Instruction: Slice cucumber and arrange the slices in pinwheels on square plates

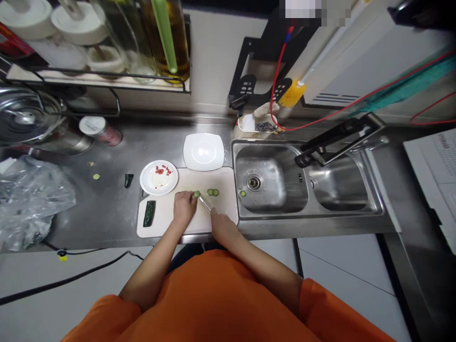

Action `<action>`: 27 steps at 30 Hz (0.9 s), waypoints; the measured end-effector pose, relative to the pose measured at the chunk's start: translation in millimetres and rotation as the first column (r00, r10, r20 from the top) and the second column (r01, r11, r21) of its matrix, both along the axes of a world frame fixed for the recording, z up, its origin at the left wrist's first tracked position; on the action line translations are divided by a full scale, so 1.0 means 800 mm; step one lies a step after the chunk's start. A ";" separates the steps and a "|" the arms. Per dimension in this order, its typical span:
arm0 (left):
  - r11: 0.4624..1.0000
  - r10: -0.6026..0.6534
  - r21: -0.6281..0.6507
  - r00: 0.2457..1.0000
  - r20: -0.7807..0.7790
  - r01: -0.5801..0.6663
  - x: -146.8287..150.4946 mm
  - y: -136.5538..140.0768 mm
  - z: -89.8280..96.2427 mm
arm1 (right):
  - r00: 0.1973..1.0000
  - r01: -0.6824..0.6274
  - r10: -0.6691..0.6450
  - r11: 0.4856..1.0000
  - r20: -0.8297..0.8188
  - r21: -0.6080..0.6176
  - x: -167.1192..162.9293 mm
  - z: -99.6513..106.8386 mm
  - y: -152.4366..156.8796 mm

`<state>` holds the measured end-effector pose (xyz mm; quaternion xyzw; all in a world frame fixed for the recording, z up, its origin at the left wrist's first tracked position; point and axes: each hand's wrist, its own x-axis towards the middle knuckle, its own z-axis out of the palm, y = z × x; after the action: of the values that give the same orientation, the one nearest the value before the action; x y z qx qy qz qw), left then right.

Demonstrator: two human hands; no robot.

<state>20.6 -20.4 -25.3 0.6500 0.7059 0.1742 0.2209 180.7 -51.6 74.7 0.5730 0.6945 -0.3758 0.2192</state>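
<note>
My left hand point(185, 207) rests on the white cutting board point(164, 230), its fingers closed around a piece of cucumber point(196, 194) whose cut green end shows at the fingertips. In my right hand point(223, 227) is a small knife point(205, 204), its handle mostly hidden by the fingers and its blade reaching to that cut end. Just right of the blade lie a few cucumber slices point(213, 192). A dark green length of cucumber point(149, 213) sits on the board's left side. A round white plate point(158, 190) with bits of red food overlaps the board's upper left corner.
Behind the board stands a square white plate point(204, 151). A double steel sink point(270, 211) with a black faucet point(320, 142) adjoins on the right; one slice point(242, 194) lies at its edge. Leftward are a dark cucumber end point(128, 180), a plastic bag point(32, 204) and a can point(103, 131).
</note>
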 end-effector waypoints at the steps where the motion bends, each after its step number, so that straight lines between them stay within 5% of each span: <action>1: 1.000 0.002 0.001 1.000 0.001 -0.002 0.000 0.000 0.000 | 1.000 0.008 -0.008 1.000 0.002 -0.007 -0.001 0.001 0.001; 20: 0.992 0.099 -0.092 0.991 0.088 -0.091 0.012 0.008 0.018 | 0.998 -0.046 0.047 0.999 0.033 -0.023 0.027 0.004 -0.019; 27: 0.914 0.396 -0.193 0.886 0.240 -0.357 -0.019 -0.005 0.032 | 0.999 -0.044 0.045 0.999 0.029 -0.013 0.031 0.004 -0.015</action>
<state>5.5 -24.3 0.7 0.4523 0.7919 0.2510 0.3244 205.4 -64.0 77.9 0.5615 0.7015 -0.3666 0.2412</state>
